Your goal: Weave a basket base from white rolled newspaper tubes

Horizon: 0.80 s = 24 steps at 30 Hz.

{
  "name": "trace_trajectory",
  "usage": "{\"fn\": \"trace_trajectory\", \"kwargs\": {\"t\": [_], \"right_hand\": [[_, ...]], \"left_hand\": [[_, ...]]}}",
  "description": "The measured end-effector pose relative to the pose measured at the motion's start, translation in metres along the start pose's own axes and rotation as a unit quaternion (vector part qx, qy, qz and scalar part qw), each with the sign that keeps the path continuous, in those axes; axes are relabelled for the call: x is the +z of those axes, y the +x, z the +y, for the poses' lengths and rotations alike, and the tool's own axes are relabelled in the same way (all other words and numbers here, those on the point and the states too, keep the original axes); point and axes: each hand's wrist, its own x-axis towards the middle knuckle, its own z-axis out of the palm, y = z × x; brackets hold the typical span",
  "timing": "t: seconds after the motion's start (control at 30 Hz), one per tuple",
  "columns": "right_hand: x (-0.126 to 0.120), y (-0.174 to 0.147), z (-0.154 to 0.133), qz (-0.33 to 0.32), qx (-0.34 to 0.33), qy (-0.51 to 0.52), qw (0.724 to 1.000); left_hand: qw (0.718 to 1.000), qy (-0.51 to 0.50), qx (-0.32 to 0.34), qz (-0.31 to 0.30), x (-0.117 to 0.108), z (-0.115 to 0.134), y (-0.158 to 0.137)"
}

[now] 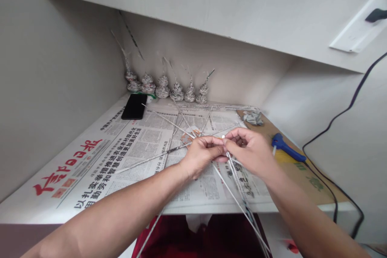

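Note:
Over the newspaper, my left hand (201,155) and my right hand (249,149) meet fingertip to fingertip, both closed in a pinch. Thin rolled-paper sticks (232,168) run between them, with a small white end showing at the fingertips. Several of these sticks fan outward, some toward the back and left across the newspaper, others down past the table's front edge toward my lap. My fingers cover the spot where the sticks meet. Just behind my left hand lies a round orange-and-white patterned patch (188,137), partly hidden.
Several small gourd-shaped woven paper pieces (162,87) line the back wall. A black phone (134,107) lies at the back left. Straight paper sticks (216,107) lie along the back. At right are crumpled paper (253,118), a blue glue gun (286,147) and its black cord (329,123).

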Motion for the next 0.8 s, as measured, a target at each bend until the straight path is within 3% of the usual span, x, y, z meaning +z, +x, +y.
{"fn": "trace_trajectory", "kwargs": {"t": [0.8], "right_hand": [[0.0015, 0.0008, 0.0033, 0.012, 0.002, 0.025, 1.0]], "left_hand": [[1.0, 0.001, -0.008, 0.008, -0.0001, -0.0018, 0.0008]]}}
